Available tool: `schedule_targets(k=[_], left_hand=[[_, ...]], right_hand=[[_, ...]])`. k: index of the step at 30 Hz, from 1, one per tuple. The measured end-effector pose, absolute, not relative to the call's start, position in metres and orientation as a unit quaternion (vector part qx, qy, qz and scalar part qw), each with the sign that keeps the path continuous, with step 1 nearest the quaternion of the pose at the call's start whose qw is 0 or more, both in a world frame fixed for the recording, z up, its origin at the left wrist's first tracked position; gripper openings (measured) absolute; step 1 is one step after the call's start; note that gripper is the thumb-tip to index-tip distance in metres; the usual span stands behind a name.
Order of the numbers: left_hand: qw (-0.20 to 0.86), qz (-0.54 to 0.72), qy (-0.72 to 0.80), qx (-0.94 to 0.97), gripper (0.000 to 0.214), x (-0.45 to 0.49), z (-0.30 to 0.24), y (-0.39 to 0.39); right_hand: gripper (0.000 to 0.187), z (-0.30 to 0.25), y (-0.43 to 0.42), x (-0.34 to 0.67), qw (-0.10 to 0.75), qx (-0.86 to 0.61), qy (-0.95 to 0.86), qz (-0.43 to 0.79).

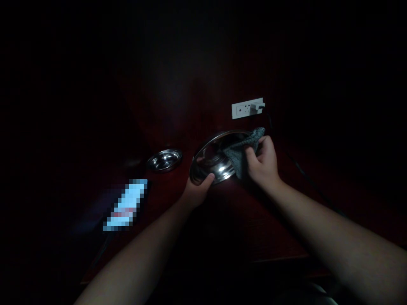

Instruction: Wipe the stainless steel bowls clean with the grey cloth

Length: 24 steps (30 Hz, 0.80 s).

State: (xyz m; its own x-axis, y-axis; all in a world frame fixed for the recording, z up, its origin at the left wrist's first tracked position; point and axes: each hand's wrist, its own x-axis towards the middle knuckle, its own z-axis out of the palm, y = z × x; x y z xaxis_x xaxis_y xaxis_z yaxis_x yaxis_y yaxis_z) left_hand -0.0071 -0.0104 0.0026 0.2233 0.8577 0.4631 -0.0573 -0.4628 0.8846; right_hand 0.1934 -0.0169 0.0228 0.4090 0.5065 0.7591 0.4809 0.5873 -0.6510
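A large shiny metal bowl (208,159) is held tilted above the dark red table, its inside facing me. My left hand (197,190) grips its lower left edge, thumb over the rim and the other fingers hidden beneath. At the right side of the bowl, my right hand (263,163) is closed on a grey-green cloth (237,154). The cloth drapes over the bowl's right rim and hangs partly inside it. Behind and to the left, a smaller metal bowl (165,160) stands on the table.
A lit, blurred-out screen (127,205) lies on the table (171,190) at the left. On the back wall is a white socket panel (243,109) with a plug (257,106) in it. A dark cable (300,169) runs along the right. The surroundings are very dark.
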Motion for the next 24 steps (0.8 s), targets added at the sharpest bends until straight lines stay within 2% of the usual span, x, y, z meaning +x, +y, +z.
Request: schedule_targets(k=[5,10,18,24], left_hand=[[0.448,0.539,0.306,0.644,0.05,-0.005,-0.001,-0.01],[0.399,0.56,0.341,0.641,0.043,-0.005,0.004,-0.011],[0.394,0.529,0.374,0.652,0.027,-0.004,0.009,-0.013],[0.419,0.531,0.362,0.641,0.028,-0.004,0.008,-0.013]], right_hand=[[0.017,0.019,-0.011,0.193,0.662,-0.47,-0.577,0.09],[0.023,0.016,-0.009,0.193,0.608,-0.507,-0.598,0.129],[0.024,0.012,-0.009,0.192,0.616,-0.514,-0.59,0.088],[0.024,0.008,-0.004,0.195,0.63,-0.508,-0.583,0.074]])
